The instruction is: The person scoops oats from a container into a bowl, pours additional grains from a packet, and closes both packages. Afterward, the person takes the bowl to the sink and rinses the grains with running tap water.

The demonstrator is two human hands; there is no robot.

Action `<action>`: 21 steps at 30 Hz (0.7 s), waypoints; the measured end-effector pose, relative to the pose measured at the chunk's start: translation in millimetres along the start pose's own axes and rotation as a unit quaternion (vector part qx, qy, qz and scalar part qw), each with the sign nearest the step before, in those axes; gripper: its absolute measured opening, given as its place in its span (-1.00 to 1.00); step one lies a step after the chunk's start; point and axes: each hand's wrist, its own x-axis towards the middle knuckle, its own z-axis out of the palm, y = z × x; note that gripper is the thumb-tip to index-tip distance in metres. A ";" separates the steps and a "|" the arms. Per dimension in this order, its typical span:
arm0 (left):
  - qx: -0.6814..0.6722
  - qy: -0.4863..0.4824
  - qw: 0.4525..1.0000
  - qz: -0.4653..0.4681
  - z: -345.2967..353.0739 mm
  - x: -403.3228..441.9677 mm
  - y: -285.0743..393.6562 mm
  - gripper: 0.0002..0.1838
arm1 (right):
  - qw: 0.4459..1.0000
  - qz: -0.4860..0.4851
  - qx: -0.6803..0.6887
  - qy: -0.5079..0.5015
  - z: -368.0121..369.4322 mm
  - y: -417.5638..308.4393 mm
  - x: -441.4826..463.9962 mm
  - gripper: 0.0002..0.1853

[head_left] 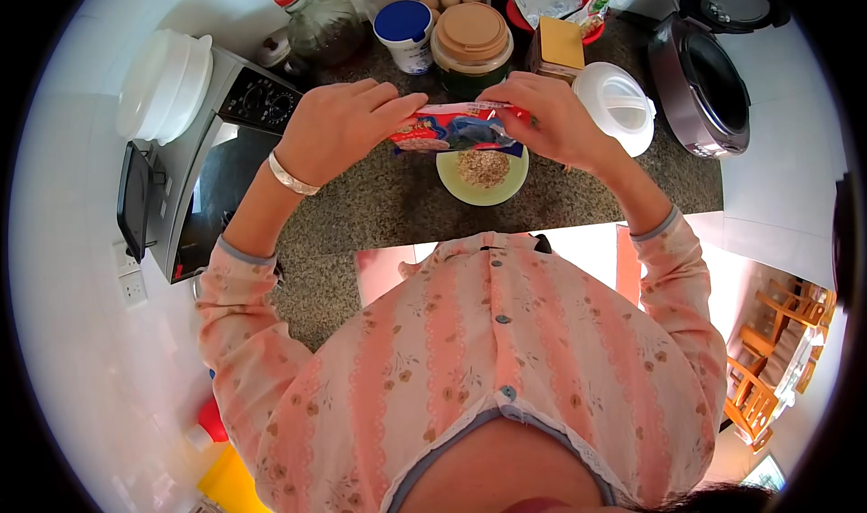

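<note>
1. Both your hands hold one red-and-blue packet [452, 132]: your left hand [341, 125] has thumb and fingers clamped on its left end, your right hand [555, 116] on its right end.
2. Your two forearms reach to the far side, angled inward, backs of the hands up; one bracelet [291, 177] circles the left wrist.
3. The packet is over the far rim of one pale green bowl [459, 191], which holds flakes [485, 169].
4. Beyond the packet you have one tan-lidded jar [471, 36], one blue-lidded tub [405, 36] and one yellow-topped box [558, 45]; at least three eggs [450, 1] lie farther back.
5. Far left is one red-capped glass jug [327, 27]; right of your right hand, one white lidded container [614, 107].
6. All this is on a dark speckled counter [375, 208], between an oven [203, 174] at left and an open cooker [679, 97] at right.
7. Wooden chairs [752, 400] stand near right, beyond the counter.
</note>
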 end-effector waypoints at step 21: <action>-0.033 0.050 0.995 -0.084 23.0 -4.2 10.4 -0.46 | 0.983 0.040 0.144 0.110 24.7 -1.8 -8.8 -0.44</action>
